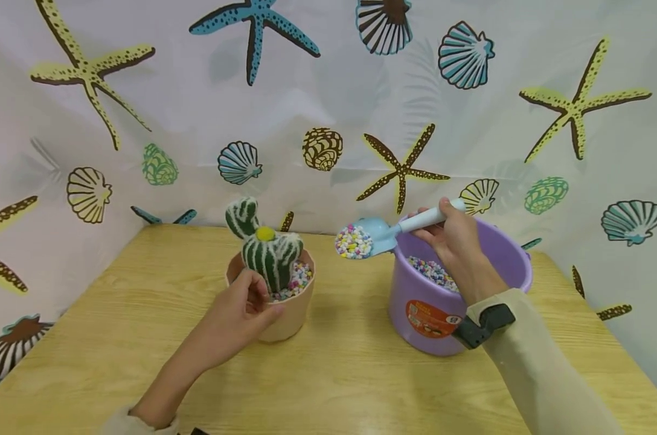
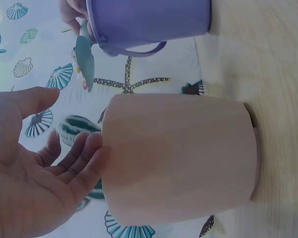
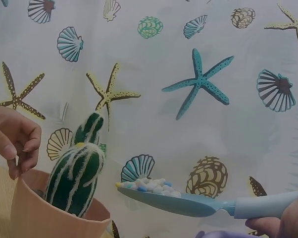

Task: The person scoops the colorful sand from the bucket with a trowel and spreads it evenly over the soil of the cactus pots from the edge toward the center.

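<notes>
My right hand (image 1: 461, 244) grips the white handle of a light blue toy shovel (image 1: 383, 232), its scoop loaded with small multicoloured pebbles (image 1: 354, 241). It holds the shovel over the left rim of a purple bucket (image 1: 407, 296), which has more pebbles inside. My left hand (image 1: 230, 326) is at the near rim of a peach-coloured pot (image 2: 178, 158). Its fingertips appear to touch the rim, thumb held apart. A green plush cactus (image 3: 72, 178) with white fuzz and a yellow top stands in that pot, slightly tilted, with coloured pebbles (image 1: 301, 277) around its base.
Pot and bucket stand apart on a light wooden table (image 1: 328, 374). Behind and at the sides hangs a white cloth (image 1: 328, 90) printed with starfish and shells. The bucket's handle (image 2: 139, 51) hangs down its side.
</notes>
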